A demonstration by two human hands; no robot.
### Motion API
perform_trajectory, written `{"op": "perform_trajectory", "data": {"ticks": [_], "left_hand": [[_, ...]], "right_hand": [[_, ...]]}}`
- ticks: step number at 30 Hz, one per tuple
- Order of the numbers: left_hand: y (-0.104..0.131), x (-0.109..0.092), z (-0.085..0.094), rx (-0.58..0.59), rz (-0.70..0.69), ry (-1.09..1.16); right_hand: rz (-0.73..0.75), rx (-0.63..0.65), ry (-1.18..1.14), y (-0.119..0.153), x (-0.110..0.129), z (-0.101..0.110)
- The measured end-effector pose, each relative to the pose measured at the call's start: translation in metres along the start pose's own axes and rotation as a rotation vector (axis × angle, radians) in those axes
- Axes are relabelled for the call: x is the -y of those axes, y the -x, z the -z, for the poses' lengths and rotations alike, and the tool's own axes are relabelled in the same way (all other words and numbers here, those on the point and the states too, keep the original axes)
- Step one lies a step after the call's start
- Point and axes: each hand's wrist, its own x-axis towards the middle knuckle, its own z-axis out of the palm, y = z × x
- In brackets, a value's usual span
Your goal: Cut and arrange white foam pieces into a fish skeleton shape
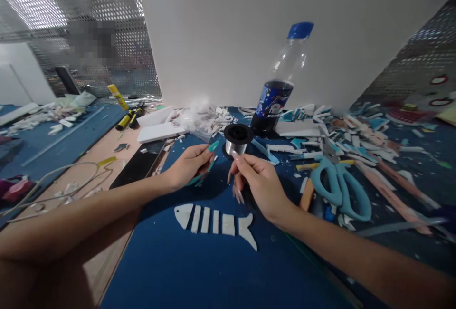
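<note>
My left hand point(191, 164) is closed in a pinch left of the spool, its long teal nails pointing right. Whatever it holds, if anything, is too thin to make out. My right hand point(260, 183) also pinches, thumb against fingertips, just in front of the spool; its lower fingers hang curled. Nothing nameable shows between those fingers. Between and behind both hands a spool with black flanges point(237, 133), wound with clear or silvery thread, stands on the blue mat point(185, 271). Below the hands lie white foam pieces point(228, 225) laid out in a row as a segmented fish: head, strips and tail.
A Pepsi bottle point(276, 95) stands behind the spool. Blue-handled scissors point(340, 188) lie at right among foam scraps point(359, 142). A glue stick point(117, 96), yellow-black cutters point(130, 116) and white foam blocks point(160, 131) are at back left. A white board point(221, 38) rises behind.
</note>
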Motion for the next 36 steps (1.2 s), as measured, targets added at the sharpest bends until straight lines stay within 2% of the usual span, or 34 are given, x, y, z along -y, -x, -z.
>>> {"op": "perform_trajectory", "data": {"ticks": [4,10,15,23,33,36], "left_hand": [[0.0052,0.0058,-0.0087,0.052,0.028,0.245],[0.0085,0.008,-0.0078,0.074,0.064,0.438],[0.0085,0.0066,-0.008,0.09,0.047,0.604],[0.0087,0.0035,-0.0069,0.166,0.045,0.617],[0.0085,0.0046,-0.0075,0.138,0.043,0.585],[0.0092,0.0051,-0.0085,0.121,0.035,0.555]], "right_hand": [[0.038,0.054,0.067,0.0034,0.0012,-0.002],[0.104,0.11,0.302,0.0073,-0.0004,-0.0013],[0.094,0.122,0.293,0.0059,-0.0022,-0.0007],[0.08,0.141,0.251,0.0077,0.0002,-0.0005],[0.066,0.155,0.279,0.0076,0.002,-0.0003],[0.08,0.119,0.292,0.0078,0.0018,-0.0006]]}}
